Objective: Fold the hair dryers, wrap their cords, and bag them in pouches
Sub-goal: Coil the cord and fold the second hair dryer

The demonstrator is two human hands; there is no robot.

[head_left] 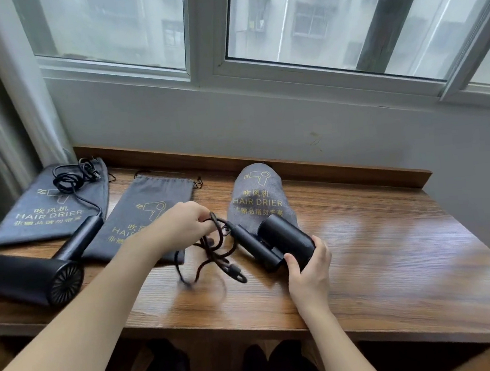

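The right hand grips the folded black plastic hair dryer at its barrel, above the brown wooden counter. The left hand pinches the dryer's black cord; the loops are blurred, apparently hanging loose. A filled grey fabric pouch lies just behind the dryer.

Cord: motion-blurred where its loops hang below my left hand; I cannot count the loops.
Middle pouch: its near print is hidden behind my left hand and wrist.
Right pouch: near end hidden behind the folded dryer I hold.
Left dryer: nozzle end cut off by the left edge.
Forearms: cut off at the near edge.
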